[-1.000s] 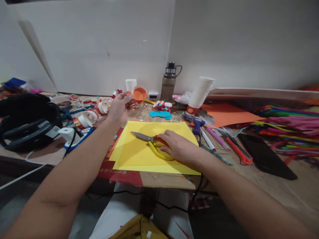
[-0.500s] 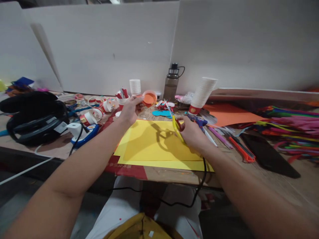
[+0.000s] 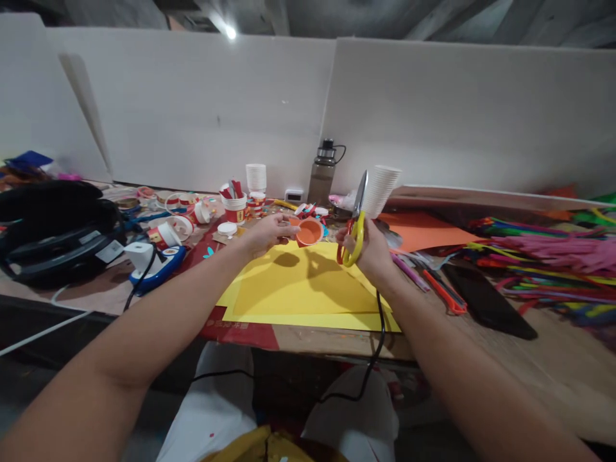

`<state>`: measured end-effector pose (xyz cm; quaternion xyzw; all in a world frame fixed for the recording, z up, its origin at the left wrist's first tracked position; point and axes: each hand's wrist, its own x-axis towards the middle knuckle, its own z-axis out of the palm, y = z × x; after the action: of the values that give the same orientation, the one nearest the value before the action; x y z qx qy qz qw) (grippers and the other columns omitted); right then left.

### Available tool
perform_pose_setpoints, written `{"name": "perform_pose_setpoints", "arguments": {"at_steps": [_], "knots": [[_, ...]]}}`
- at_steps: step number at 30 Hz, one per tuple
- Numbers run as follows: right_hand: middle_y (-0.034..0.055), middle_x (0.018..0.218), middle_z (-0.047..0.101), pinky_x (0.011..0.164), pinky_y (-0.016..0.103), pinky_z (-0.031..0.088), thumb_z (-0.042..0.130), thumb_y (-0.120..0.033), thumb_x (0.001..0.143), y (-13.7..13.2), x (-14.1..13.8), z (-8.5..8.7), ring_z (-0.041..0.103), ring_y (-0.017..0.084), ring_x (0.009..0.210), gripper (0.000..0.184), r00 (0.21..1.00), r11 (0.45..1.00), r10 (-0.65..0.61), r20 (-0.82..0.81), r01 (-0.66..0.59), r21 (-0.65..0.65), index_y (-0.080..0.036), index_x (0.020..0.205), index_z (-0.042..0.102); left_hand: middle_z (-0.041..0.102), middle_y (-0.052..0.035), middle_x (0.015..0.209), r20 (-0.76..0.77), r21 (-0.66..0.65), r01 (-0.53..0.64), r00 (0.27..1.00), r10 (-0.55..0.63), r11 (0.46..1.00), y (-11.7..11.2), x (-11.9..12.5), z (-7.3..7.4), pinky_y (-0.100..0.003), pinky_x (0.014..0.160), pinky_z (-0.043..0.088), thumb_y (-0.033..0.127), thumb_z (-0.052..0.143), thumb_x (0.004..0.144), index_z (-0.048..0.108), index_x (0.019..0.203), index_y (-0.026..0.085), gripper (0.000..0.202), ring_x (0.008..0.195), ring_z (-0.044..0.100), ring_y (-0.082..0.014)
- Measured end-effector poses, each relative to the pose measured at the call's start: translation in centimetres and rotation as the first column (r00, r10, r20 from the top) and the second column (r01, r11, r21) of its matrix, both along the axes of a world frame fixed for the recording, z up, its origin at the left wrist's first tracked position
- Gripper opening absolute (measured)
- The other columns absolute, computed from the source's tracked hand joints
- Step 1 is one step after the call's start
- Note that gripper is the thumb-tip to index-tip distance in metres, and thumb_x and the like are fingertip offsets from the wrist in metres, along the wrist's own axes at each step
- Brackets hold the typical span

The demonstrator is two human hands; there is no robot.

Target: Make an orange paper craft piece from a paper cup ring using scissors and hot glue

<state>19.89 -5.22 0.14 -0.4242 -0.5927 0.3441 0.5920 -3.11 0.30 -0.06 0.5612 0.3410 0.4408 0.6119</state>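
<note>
My left hand point(image 3: 267, 236) pinches the edge of a small round orange cup point(image 3: 309, 232), its open mouth tilted toward me. In my right hand point(image 3: 376, 255) is a pair of scissors point(image 3: 357, 239) with red and yellow handles. The blades point up and look closed, a short way right of the cup and apart from it. Below both hands lie yellow paper sheets point(image 3: 293, 295), with the hands' shadows on them.
Behind are a water bottle point(image 3: 321, 176), a leaning stack of white cups point(image 3: 382, 186) and a cup of red-handled tools point(image 3: 235, 208). Right lie orange paper point(image 3: 423, 232), a box cutter point(image 3: 445, 292), a black phone point(image 3: 488, 301) and pipe cleaners point(image 3: 568, 247). A power strip point(image 3: 161, 266) sits left.
The orange cup has come down and right, nearer to me. My right hand has raised the scissors, and their blades now point upward. The camera view has tilted up slightly.
</note>
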Motion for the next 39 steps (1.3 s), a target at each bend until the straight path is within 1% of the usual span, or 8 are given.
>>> {"name": "perform_pose_setpoints", "arguments": {"at_steps": [5, 8, 10, 13, 16, 21, 32, 39], "knots": [[0.0039, 0.097, 0.062, 0.077, 0.034, 0.056, 0.079, -0.037, 0.059, 0.7, 0.4, 0.0, 0.065, 0.020, 0.090, 0.075, 0.995, 0.986, -0.101, 0.005, 0.099, 0.132, -0.025, 0.124, 0.044, 0.067, -0.0063, 0.089, 0.008, 0.070, -0.001, 1.000, 0.000, 0.998, -0.5, 0.4, 0.1, -0.026, 0.068, 0.039, 0.026, 0.082, 0.064, 0.068, 0.092, 0.011, 0.034, 0.075, 0.058, -0.0117], [0.0039, 0.101, 0.061, 0.075, 0.031, 0.055, 0.078, -0.031, 0.061, 0.8, 0.5, 0.2, 0.065, 0.019, 0.093, 0.076, 0.990, 0.960, -0.137, -0.037, 0.142, 0.239, -0.027, 0.128, 0.042, 0.066, -0.0048, 0.088, 0.056, 0.076, 0.012, 0.998, -0.016, 0.997, -0.8, 0.6, 0.0, -0.025, 0.069, 0.040, 0.026, 0.082, 0.064, 0.069, 0.089, 0.012, 0.031, 0.075, 0.057, -0.0115], [-0.0001, 0.093, 0.060, 0.067, 0.027, 0.055, 0.077, -0.029, 0.063, 0.4, 0.4, 0.5, 0.064, 0.015, 0.081, 0.069, 0.986, 0.950, -0.131, -0.102, 0.154, 0.271, -0.028, 0.123, 0.045, 0.066, -0.0035, 0.087, 0.089, 0.067, 0.025, 0.996, -0.031, 0.997, -0.9, 0.7, -0.2, -0.025, 0.069, 0.041, 0.027, 0.082, 0.064, 0.069, 0.089, 0.013, 0.032, 0.074, 0.057, -0.0110], [-0.0068, 0.070, 0.053, 0.045, 0.022, 0.047, 0.074, -0.036, 0.069, -0.5, 0.0, 0.8, 0.052, 0.008, 0.049, 0.046, 0.985, 0.981, -0.079, -0.151, 0.104, 0.166, -0.026, 0.109, 0.053, 0.065, -0.0025, 0.084, 0.120, 0.046, 0.055, 0.991, -0.061, 0.997, -1.0, 0.9, -0.4, -0.025, 0.069, 0.042, 0.029, 0.081, 0.065, 0.069, 0.089, 0.014, 0.031, 0.073, 0.057, -0.0110], [-0.0100, 0.055, 0.047, 0.035, 0.020, 0.038, 0.072, -0.044, 0.072, -1.1, -0.4, 0.9, 0.042, 0.007, 0.037, 0.042, 0.991, 1.000, -0.001, -0.133, 0.006, 0.030, -0.023, 0.105, 0.057, 0.063, -0.0018, 0.077, 0.152, 0.017, 0.076, 0.985, -0.078, 0.997, -1.0, 1.0, -0.6, -0.027, 0.069, 0.044, 0.031, 0.080, 0.066, 0.067, 0.084, 0.013, 0.028, 0.069, 0.057, -0.0116], [-0.0085, 0.056, 0.054, 0.035, 0.020, 0.040, 0.076, -0.047, 0.069, -1.5, -0.7, 0.8, 0.048, 0.009, 0.040, 0.056, 0.989, 0.994, 0.082, -0.124, -0.089, -0.055, -0.022, 0.115, 0.056, 0.059, 0.0003, 0.072, 0.183, -0.013, 0.071, 0.981, -0.067, 0.997, -1.2, 1.1, -0.5, -0.026, 0.068, 0.044, 0.030, 0.080, 0.067, 0.064, 0.079, 0.014, 0.025, 0.063, 0.054, -0.0096], [-0.0022, 0.075, 0.062, 0.042, 0.023, 0.047, 0.077, -0.048, 0.068, -1.8, -0.9, 1.1, 0.053, 0.009, 0.050, 0.056, 0.998, 0.998, 0.051, -0.036, -0.052, -0.039, -0.021, 0.115, 0.059, 0.065, -0.0034, 0.087, 0.128, 0.034, 0.111, 0.985, -0.115, 0.993, -2.0, 1.6, -0.3, -0.026, 0.069, 0.047, 0.029, 0.079, 0.068, 0.068, 0.089, 0.014, 0.028, 0.075, 0.059, -0.0125], [-0.0008, 0.075, 0.062, 0.048, 0.023, 0.048, 0.073, -0.048, 0.071, -1.7, -0.6, 0.6, 0.054, 0.012, 0.058, 0.058, 0.983, 0.999, -0.018, 0.181, 0.023, -0.025, -0.018, 0.119, 0.061, 0.067, -0.0053, 0.089, 0.135, 0.043, 0.114, 0.984, -0.119, 0.993, -2.2, 1.7, -0.5, -0.027, 0.071, 0.048, 0.031, 0.079, 0.069, 0.069, 0.092, 0.013, 0.030, 0.077, 0.061, -0.0133]]}}
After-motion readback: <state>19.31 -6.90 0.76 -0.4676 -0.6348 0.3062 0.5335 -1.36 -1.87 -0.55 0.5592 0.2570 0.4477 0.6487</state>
